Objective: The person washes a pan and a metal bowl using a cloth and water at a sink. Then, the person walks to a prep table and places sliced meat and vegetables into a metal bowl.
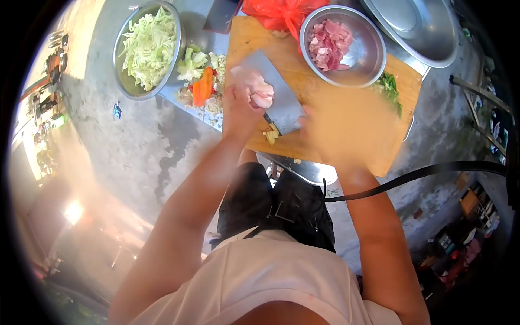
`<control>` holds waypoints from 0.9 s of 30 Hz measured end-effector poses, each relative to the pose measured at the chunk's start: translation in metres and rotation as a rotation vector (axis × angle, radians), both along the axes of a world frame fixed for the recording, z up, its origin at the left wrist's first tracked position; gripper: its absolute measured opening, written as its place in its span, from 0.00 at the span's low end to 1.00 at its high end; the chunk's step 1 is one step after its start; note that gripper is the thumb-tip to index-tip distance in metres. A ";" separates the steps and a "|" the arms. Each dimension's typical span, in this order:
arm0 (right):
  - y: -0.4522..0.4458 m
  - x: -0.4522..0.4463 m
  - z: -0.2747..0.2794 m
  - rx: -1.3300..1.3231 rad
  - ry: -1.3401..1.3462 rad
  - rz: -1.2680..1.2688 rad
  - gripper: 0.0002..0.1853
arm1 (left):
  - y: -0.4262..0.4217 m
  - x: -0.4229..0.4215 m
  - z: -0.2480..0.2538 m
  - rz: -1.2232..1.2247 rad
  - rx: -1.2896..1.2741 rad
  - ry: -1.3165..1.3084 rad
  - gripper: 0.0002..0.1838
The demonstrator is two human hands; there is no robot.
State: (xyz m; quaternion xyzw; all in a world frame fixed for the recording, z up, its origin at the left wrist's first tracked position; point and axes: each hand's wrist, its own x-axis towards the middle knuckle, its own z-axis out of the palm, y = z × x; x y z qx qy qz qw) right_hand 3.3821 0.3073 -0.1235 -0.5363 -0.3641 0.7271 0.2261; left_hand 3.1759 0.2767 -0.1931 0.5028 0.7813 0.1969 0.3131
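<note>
Pale pink pieces of meat lie over the flat blade of a cleaver, which rests on or just above the wooden cutting board. My left hand is closed round the near side of the meat, fingers against it. The cleaver's short dark handle points toward me, beside small yellowish bits, maybe ginger or garlic. To the right of the blade, my right hand is mostly lost in a tan blur. Only its fingertips show by the blade's edge, and their grip is hidden.
A metal bowl of cut pink meat stands on the board's far side, beside a red plastic bag. Shredded cabbage fills a bowl at left. Carrot and chopped scraps lie nearby. Greens and a large basin are right.
</note>
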 end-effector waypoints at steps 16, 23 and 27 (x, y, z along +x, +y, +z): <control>-0.033 0.074 0.057 -0.095 -0.083 -0.120 0.12 | 0.049 0.080 0.083 -0.168 0.150 -0.317 0.44; -0.009 0.087 0.080 -0.032 -0.223 -0.279 0.13 | 0.121 0.129 0.063 -0.452 0.081 -0.448 0.38; 0.001 0.088 0.089 -0.068 -0.212 -0.359 0.15 | 0.147 0.141 0.034 -0.520 0.028 -0.576 0.40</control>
